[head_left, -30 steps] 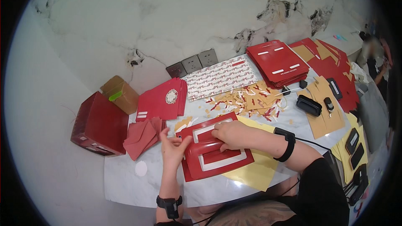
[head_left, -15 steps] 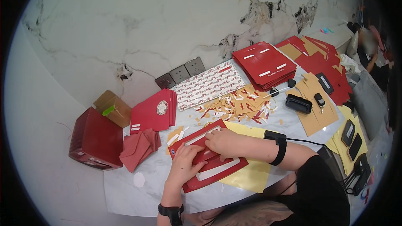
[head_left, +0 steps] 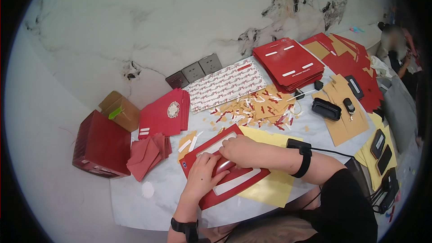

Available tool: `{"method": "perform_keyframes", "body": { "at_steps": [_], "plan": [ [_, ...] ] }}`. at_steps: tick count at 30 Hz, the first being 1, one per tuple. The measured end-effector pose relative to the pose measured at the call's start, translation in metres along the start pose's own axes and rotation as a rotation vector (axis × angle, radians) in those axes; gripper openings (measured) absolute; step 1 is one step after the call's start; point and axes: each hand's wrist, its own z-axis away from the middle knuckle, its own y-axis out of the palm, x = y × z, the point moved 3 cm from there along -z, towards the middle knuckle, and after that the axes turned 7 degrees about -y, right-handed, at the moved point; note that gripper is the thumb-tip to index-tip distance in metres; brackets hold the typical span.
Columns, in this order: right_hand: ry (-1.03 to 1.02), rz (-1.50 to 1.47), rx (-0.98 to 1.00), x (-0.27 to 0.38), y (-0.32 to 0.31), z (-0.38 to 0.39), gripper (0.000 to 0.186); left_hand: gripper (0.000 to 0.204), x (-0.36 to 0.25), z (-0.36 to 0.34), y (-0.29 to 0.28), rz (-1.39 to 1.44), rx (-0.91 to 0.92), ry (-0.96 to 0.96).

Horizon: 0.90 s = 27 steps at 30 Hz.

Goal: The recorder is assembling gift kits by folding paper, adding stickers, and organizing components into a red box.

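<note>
One red sheet [head_left: 236,171] beneath left grip [head_left: 200,177], right grip [head_left: 235,150] (palms down).

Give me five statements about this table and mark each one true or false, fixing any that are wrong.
1. The left grip and the right grip both touch the red paper piece. True.
2. The brown box stands right of the patterned white panel. False: the brown box is left of the panel, beside the dark red box.
3. A key fob lies on tan paper. True.
4. The sheet partly under the red paper piece is blue. False: the sheet is yellow.
5. Paper scraps lie between the panel and the red paper piece. True.
</note>
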Motion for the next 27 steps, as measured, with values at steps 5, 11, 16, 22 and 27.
{"method": "perform_keyframes", "body": {
  "at_steps": [5, 11, 16, 22, 27],
  "plan": [
    [-0.004, -0.018, -0.015, 0.006, 0.005, 0.003, 0.030, 0.045, -0.006, 0.002, -0.002, -0.021, 0.067, -0.015],
    [-0.024, -0.017, 0.081, 0.011, 0.003, 0.003, 0.024, 0.036, -0.010, 0.003, 0.000, -0.031, 0.150, -0.033],
    [-0.017, 0.055, 0.052, 0.020, 0.010, 0.005, 0.028, 0.036, -0.016, 0.006, -0.006, -0.060, 0.142, 0.019],
    [-0.011, 0.000, 0.095, 0.033, 0.015, 0.012, 0.028, 0.036, -0.023, 0.014, -0.002, -0.132, 0.201, -0.060],
    [-0.042, 0.122, -0.165, 0.047, 0.036, 0.011, 0.023, 0.037, -0.022, 0.018, -0.008, -0.247, 0.250, -0.130]
  ]
}}
